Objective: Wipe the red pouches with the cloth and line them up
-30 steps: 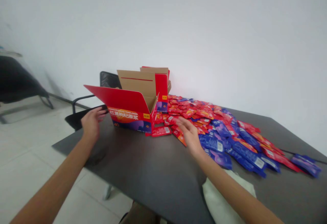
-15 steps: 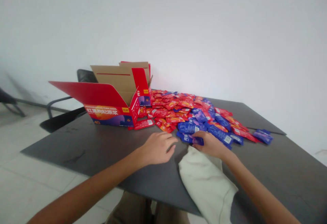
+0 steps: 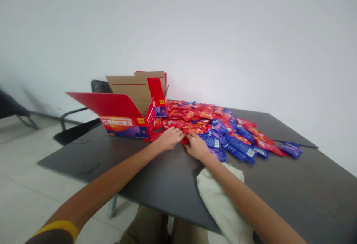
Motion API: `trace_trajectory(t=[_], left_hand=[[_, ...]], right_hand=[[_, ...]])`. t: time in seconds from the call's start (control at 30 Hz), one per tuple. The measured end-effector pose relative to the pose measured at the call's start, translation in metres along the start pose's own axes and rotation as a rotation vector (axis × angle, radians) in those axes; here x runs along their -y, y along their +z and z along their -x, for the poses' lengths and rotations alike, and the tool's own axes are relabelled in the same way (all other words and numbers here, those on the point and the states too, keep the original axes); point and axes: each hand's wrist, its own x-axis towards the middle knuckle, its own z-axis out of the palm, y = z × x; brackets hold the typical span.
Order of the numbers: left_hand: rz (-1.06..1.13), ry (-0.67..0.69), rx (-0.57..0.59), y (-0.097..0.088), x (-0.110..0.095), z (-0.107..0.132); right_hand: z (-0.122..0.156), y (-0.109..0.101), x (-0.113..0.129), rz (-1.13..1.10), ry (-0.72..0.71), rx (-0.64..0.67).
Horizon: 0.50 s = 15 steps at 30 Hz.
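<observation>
An open red corrugated carton (image 3: 125, 123) with printed Chinese lettering stands on the dark table (image 3: 290, 184), its flaps spread and its brown inner side showing. To its right lies a heap of red sachets (image 3: 192, 119), merging into blue sachets (image 3: 237, 149). My left hand (image 3: 170, 139) and my right hand (image 3: 196, 146) sit close together at the heap's front edge, fingers curled over the sachets. A small red piece (image 3: 184, 140) shows between them. Whether either hand grips anything is hidden.
A pale cloth (image 3: 220, 199) lies over the table's near edge below my right forearm. A black chair (image 3: 100, 87) stands behind the carton. Dark table surface extends to the right of the sachets, and a white wall rises behind.
My hands have moved closer together, and my left hand has shifted toward the carton. My right hand has left the blue sachets for the heap's red front edge. The view has shifted slightly.
</observation>
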Motion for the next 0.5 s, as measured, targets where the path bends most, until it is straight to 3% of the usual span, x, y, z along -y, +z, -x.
trace_trajectory(t=[0.3,0.5], left_hand=[[-0.011,0.137,-0.03,0.006,0.023,0.007],[-0.012,0.189,-0.039,0.008,0.025,0.0]], right_hand=[[0.006,0.002,-0.009,0.112,-0.125,0.022],[0.0,0.007,-0.01,0.124,-0.148,0.021]])
